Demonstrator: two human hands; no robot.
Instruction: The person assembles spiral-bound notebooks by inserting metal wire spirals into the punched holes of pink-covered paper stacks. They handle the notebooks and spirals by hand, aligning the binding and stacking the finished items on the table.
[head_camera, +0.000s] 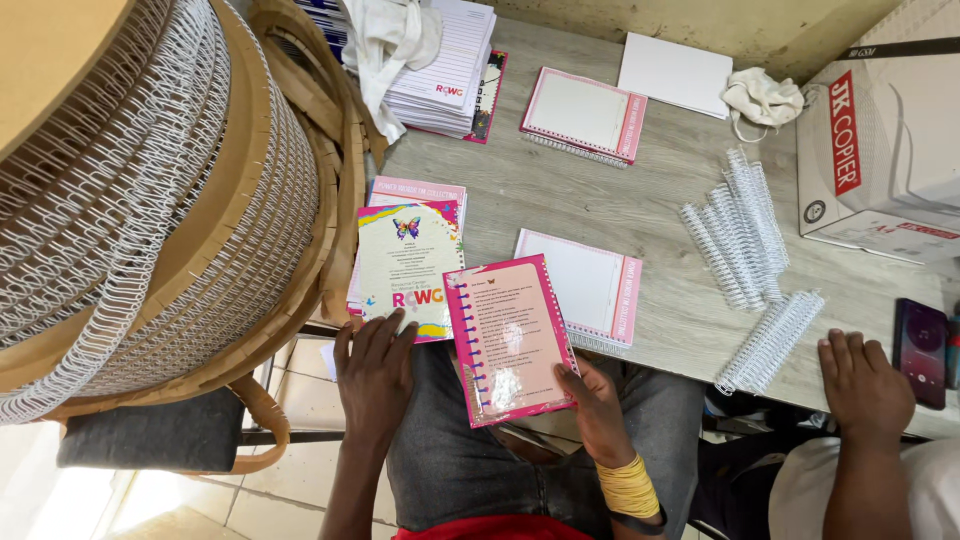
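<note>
In the head view, the right hand (597, 405) holds a pink booklet (510, 338) at lower centre, over the lap. Its fingers pinch the lower right edge. The booklet is a tilted, laminated page with dark text, a magenta border and punched holes down its left side. The left hand (374, 368) lies flat, fingers together, on a butterfly-printed cover stack (405, 262) at the counter (640, 210) edge. Another person's hand (864, 385) rests at lower right. The text is probably too small to read.
</note>
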